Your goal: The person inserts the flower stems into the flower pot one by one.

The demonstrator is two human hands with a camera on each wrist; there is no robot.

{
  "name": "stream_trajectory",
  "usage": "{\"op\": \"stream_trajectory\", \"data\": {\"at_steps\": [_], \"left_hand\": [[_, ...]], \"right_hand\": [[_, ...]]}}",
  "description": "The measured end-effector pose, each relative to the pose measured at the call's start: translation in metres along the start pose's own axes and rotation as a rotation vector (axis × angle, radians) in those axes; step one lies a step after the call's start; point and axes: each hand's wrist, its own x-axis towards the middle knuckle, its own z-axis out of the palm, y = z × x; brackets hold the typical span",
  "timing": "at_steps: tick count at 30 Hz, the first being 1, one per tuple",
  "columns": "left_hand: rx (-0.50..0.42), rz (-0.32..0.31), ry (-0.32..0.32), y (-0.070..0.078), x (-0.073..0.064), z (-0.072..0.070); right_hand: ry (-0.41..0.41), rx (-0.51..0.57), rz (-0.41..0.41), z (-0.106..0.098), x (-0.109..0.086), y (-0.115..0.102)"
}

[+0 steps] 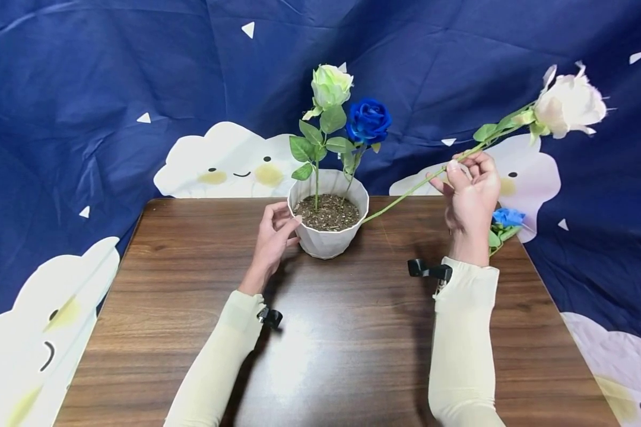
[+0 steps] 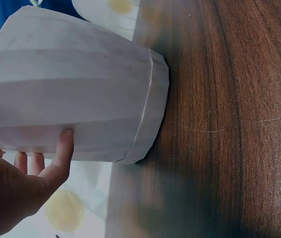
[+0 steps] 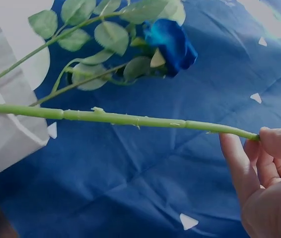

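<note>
While the left hand [image 1: 275, 237] rests with spread fingers against the white pot [image 1: 326, 243], the right hand [image 1: 472, 190] pinches the stem [image 1: 406, 194] of a pale rose [image 1: 568, 105] between thumb and fingers. The pot stands near the middle of the table's [image 1: 352, 332] far edge. The stem's lower end is at the pot's right side; contact cannot be confirmed. Principal risk: this end could catch on the pot wall and, if forced, bend the stem or tip the pot, as the left hand's support appears light. Pinched well away from that end, the stem may swing into the upright blue rose [image 1: 368, 121]. A loose blue flower [image 1: 508, 217], by the far right corner, could be knocked off.
</note>
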Motion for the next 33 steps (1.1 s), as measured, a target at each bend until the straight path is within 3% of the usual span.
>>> {"op": "stream_trajectory", "data": {"at_steps": [7, 15, 24, 33], "left_hand": [[-0.006, -0.005, -0.004, -0.002, 0.002, 0.002], [-0.010, 0.001, -0.005, -0.001, 0.001, 0.000], [-0.009, 0.003, 0.000, 0.000, 0.001, -0.002], [-0.012, -0.008, -0.002, 0.000, 0.001, -0.001]], "right_hand": [[-0.015, 0.033, -0.061, 0.006, -0.003, -0.006], [-0.092, -0.046, -0.082, 0.013, -0.004, 0.005], [-0.170, -0.232, -0.095, 0.027, -0.008, 0.026], [-0.237, -0.336, -0.127, 0.035, -0.014, 0.053]]}}
